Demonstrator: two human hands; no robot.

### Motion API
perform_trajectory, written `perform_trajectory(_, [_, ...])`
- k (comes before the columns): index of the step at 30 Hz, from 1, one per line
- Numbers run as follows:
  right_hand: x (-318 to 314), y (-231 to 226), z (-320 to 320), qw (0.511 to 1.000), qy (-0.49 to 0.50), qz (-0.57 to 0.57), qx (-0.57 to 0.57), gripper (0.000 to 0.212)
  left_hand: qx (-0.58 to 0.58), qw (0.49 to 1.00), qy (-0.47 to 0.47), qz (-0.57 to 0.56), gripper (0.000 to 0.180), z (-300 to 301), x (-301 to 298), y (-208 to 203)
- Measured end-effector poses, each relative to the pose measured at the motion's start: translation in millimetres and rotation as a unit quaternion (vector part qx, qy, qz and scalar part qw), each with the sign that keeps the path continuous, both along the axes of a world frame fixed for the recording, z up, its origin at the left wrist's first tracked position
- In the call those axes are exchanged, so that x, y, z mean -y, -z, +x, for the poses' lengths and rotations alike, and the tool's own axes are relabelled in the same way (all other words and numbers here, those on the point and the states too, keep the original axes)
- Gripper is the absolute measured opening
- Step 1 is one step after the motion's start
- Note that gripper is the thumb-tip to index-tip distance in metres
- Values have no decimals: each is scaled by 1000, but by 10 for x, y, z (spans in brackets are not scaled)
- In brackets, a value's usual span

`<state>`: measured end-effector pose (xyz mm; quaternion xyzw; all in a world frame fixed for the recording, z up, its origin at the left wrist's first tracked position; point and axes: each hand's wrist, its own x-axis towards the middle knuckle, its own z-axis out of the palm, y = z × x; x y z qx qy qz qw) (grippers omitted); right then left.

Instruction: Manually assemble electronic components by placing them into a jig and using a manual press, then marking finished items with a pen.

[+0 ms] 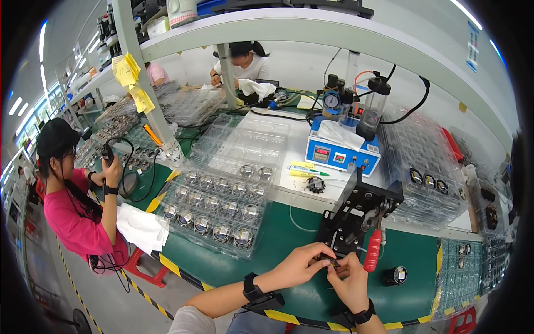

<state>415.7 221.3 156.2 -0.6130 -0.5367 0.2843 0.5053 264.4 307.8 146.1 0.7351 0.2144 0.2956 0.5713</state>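
Observation:
My left hand [305,264] and my right hand [349,279] meet in front of the black press fixture [347,214], their fingertips pinched together on a small dark part [327,259]. Fingers hide most of that part, so its kind does not show. The fixture's red lever handle [373,251] hangs just beyond my right hand. On the green mat to the right of that hand stands a round black component [395,276] with a pale label on top. A clear plastic tray [261,214] with several round metal-and-black components lies left of the fixture.
A blue control box [342,151] stands behind the fixture, with marker pens [307,169] and a round black part [316,185] near it. Stacked clear trays [425,178] rise at the right. A shelf beam [300,23] crosses overhead. A co-worker in pink [83,211] is at left.

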Motion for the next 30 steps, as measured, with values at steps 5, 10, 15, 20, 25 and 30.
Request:
perform_trajectory(5, [68,-132,-56,997,17,-16,77,23,-11,999,-22,-32,17,-19,70,-78])
perform_trajectory(10, [113,-41,18,996,-1,-18,91,25,0,996,16,-82,18,-16,62,-63])
perform_trajectory(15, [69,-24,17,999,12,-46,21,25,17,996,11,-83,21,-4,54,-12])
perform_trajectory(20, [47,-47,-37,994,19,-52,-98,24,-20,991,21,-129,28,-63,-50,-74])
perform_trajectory(25, [-7,-12,32,970,-11,-62,-234,22,17,990,16,-137,30,-33,-54,28])
perform_trajectory(30, [-19,-30,174,974,-12,-46,-220,22,50,986,-1,-160,30,-15,4,-24])
